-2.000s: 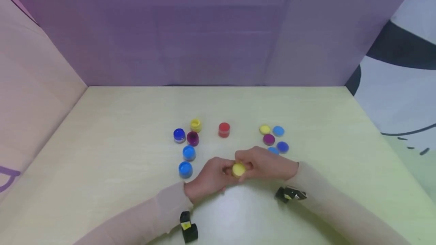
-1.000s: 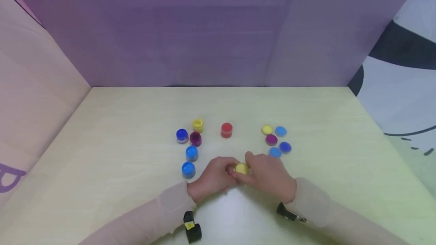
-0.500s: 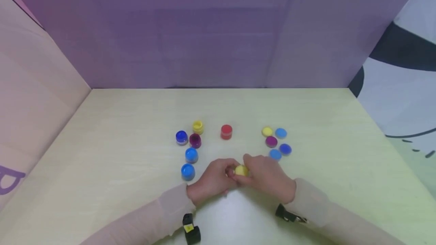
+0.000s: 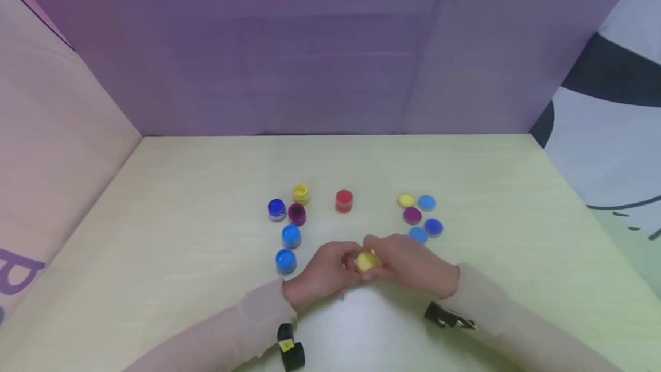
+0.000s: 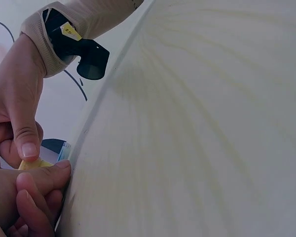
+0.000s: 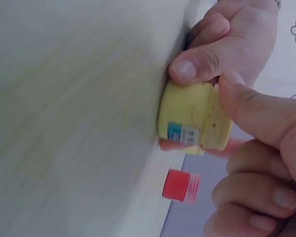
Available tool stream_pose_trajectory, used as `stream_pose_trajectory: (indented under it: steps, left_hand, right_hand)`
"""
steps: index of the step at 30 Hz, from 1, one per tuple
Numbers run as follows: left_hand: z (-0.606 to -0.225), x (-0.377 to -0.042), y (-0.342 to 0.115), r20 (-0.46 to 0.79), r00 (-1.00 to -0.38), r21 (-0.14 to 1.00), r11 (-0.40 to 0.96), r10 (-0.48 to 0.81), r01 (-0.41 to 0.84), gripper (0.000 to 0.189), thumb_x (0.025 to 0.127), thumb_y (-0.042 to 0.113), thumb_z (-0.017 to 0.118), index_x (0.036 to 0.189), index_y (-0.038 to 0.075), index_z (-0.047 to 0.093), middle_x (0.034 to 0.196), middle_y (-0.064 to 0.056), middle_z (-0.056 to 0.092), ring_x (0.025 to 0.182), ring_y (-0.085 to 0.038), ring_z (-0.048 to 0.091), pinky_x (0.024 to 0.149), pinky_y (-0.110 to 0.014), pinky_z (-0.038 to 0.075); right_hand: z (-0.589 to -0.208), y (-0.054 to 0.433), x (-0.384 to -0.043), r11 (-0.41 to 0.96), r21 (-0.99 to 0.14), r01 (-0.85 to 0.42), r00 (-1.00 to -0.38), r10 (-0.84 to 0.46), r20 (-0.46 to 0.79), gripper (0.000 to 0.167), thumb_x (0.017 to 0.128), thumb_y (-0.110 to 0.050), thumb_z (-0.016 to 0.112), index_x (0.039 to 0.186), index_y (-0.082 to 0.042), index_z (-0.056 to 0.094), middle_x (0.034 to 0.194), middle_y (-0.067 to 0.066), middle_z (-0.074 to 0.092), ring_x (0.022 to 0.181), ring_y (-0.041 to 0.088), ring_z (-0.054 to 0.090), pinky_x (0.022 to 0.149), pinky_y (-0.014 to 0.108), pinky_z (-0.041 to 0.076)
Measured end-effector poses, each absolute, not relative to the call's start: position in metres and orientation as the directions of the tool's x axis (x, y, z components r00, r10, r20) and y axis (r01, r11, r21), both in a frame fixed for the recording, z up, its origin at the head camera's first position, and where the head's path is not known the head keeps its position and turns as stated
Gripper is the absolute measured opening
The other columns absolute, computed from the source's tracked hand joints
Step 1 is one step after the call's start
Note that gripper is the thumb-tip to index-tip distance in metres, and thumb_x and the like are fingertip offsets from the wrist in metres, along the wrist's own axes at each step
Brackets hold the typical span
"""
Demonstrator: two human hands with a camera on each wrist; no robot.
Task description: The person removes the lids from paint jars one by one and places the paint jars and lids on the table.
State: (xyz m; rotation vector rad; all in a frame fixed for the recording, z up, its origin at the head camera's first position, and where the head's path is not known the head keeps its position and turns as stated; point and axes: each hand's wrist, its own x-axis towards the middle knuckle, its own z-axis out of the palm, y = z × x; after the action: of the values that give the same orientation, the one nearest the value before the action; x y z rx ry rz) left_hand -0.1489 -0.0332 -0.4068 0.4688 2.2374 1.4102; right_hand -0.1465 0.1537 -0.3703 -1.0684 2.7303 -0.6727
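Low in the middle of the head view, both hands meet at a small yellow paint jar (image 4: 366, 261). My left hand (image 4: 322, 271) grips its body from the left side. With thumb and fingers, my right hand (image 4: 415, 266) pinches the lid (image 6: 218, 118) at the jar's top. The right wrist view shows the jar (image 6: 185, 111) close to the table, a small blue and white label on its side. Only a sliver of the yellow jar (image 5: 34, 164) appears between the hands in the left wrist view.
Left of the hands stand several paint jars: two light blue (image 4: 286, 260), a dark blue (image 4: 276, 209), a purple (image 4: 296, 214) and a yellow (image 4: 301, 193). A red jar (image 4: 343, 201) stands behind the hands. Several loose lids (image 4: 412, 215) lie at the right. A purple wall (image 4: 330, 73) rises behind.
My right hand has turned at the lid, first one way and then back, its fingers shifting around the rim. The left hand keeps its grip on the jar.
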Motion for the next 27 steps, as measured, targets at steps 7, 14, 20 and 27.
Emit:
stream_pose_trajectory:
  steps: [7,14,20,27]
  left_hand:
    - [-0.407,-0.149,-0.033,-0.203,-0.839,0.916,0.4,0.505,0.019,0.02,0.081,0.021,0.075,0.098,0.019,0.066,0.074,0.001,0.055,0.048,-0.012,0.05,0.055,-0.021,0.042]
    - [-0.407,-0.148,-0.034,-0.212,-0.84,0.911,0.412,0.499,0.015,0.021,0.079,0.017,0.076,0.097,0.019,0.066,0.074,0.0,0.056,0.048,-0.013,0.05,0.056,-0.022,0.042]
    - [-0.406,-0.148,-0.034,-0.221,-0.842,0.909,0.418,0.493,0.006,0.026,0.078,0.013,0.076,0.101,0.017,0.065,0.069,0.0,0.054,0.045,-0.012,0.048,0.051,-0.021,0.041]
    - [-0.406,-0.15,-0.031,-0.224,-0.845,0.909,0.417,0.485,-0.001,0.019,0.08,0.013,0.075,0.096,0.017,0.065,0.069,0.0,0.054,0.045,-0.012,0.048,0.05,-0.021,0.041]
  right_hand:
    - [-0.368,0.16,-0.147,0.598,-0.458,-0.658,-0.691,-0.722,0.05,0.026,0.086,-0.024,0.066,0.109,-0.011,0.063,0.077,-0.004,0.066,0.06,-0.001,0.052,0.059,0.017,0.045]
    - [-0.364,0.158,-0.142,0.619,-0.467,-0.632,-0.686,-0.727,-0.033,0.038,0.087,-0.025,0.066,0.121,-0.011,0.058,0.061,-0.009,0.054,0.05,-0.002,0.042,0.05,0.016,0.04]
    - [-0.365,0.151,-0.134,0.674,-0.452,-0.584,-0.756,-0.655,-0.001,0.042,0.087,-0.033,0.067,0.118,-0.007,0.053,0.054,-0.013,0.037,0.045,-0.002,0.031,0.042,0.015,0.03]
    - [-0.368,0.146,-0.132,0.777,-0.322,-0.542,-0.831,-0.552,0.066,0.037,0.084,-0.039,0.068,0.093,-0.009,0.048,0.053,-0.009,0.033,0.043,0.001,0.027,0.04,0.013,0.02]
